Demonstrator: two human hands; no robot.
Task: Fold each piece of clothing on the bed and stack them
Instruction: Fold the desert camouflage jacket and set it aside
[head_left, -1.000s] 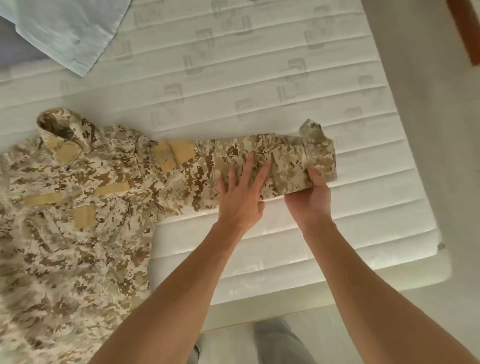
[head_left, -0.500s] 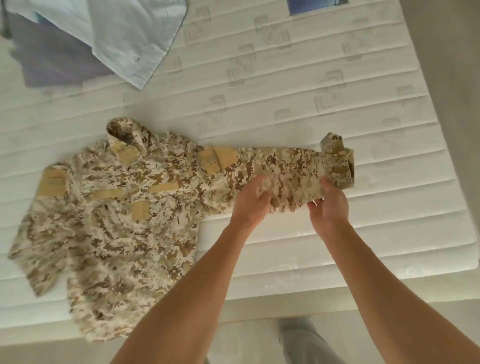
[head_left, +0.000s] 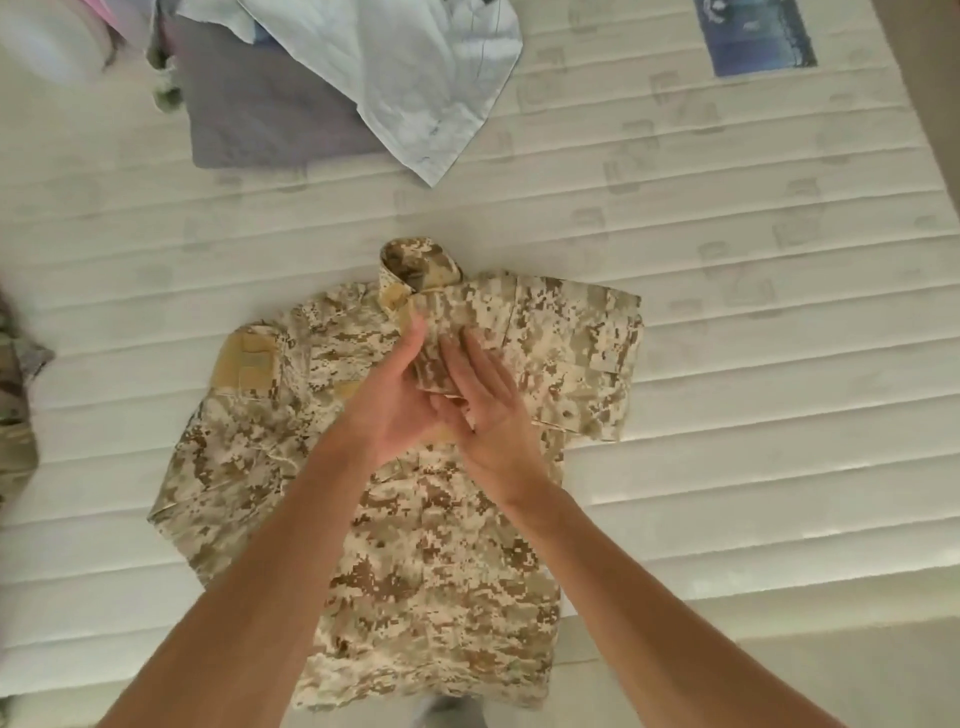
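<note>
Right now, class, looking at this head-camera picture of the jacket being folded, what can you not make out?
- Cuff end of the folded sleeve: covered by the left hand and right hand.
- Jacket hem: hangs over the mattress edge, partly behind the forearms.
- Camouflage garment at left: cut off by the frame.
- Clothes pile top left: blurred.

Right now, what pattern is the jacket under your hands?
Tan-and-brown pixelated desert camouflage jacket, clearest in the head view.
</note>
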